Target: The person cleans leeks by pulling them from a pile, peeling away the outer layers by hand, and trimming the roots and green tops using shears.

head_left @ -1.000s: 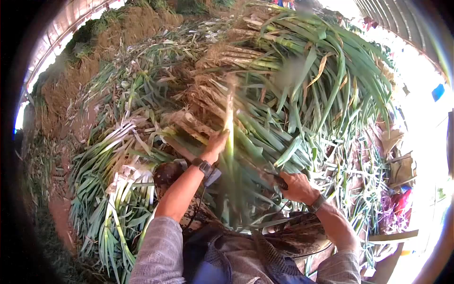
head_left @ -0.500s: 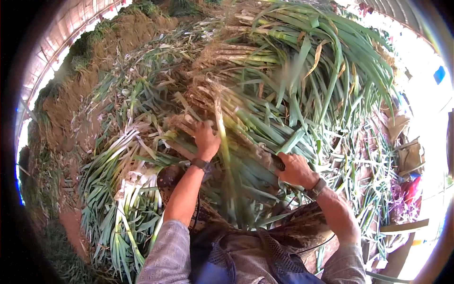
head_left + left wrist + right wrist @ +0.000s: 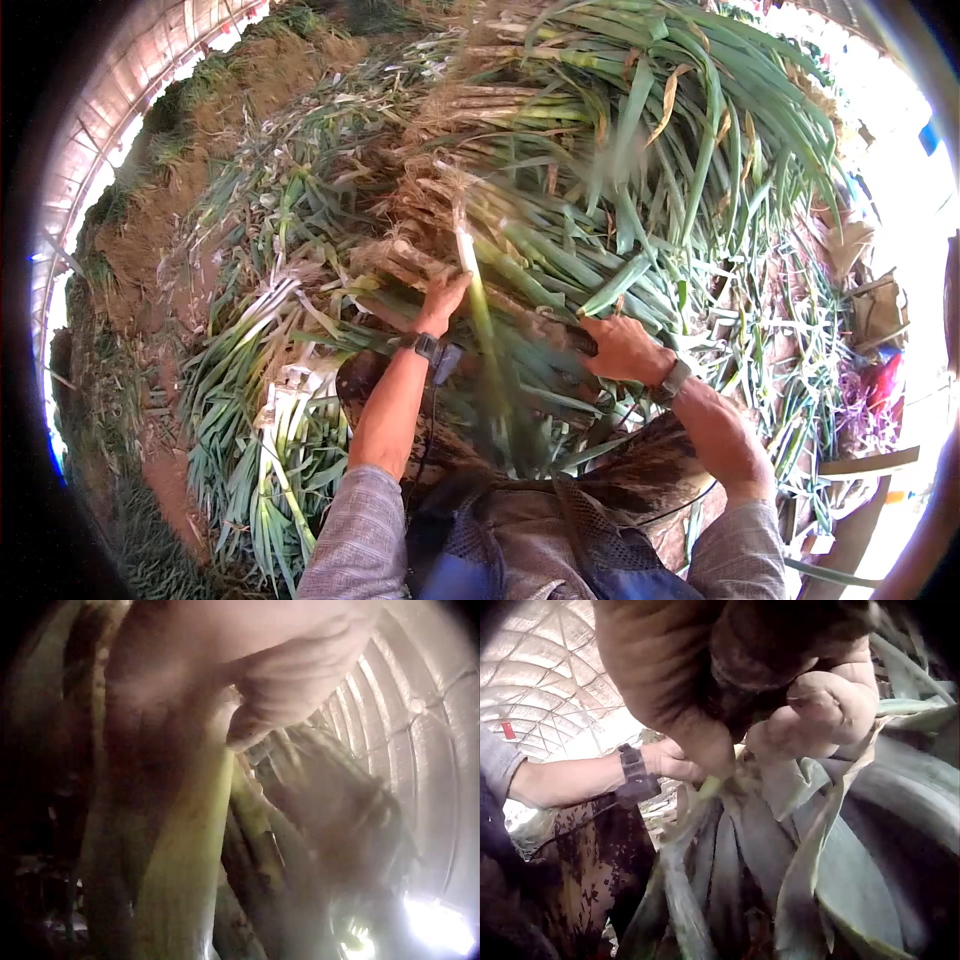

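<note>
In the head view my left hand pinches one leek below its white root end; its green leaves hang blurred toward my lap. The left wrist view shows the thumb or a finger against the pale stalk. My right hand is curled round a dark handle, to the right of that leek. Up close in the right wrist view, the right hand wraps the dark handle above leek leaves; whatever the handle ends in cannot be made out clearly.
A large pile of leeks lies beyond and to the right, roots facing left. Pale-stemmed leeks are heaped at my left. Loose leaves litter the right side, near purple and red material. My knees flank the leaves.
The head view has shifted slightly. My left hand and the leek have moved a little left; the left fingers looked looser around the stalk half a second ago. My right hand keeps its grip on the handle.
</note>
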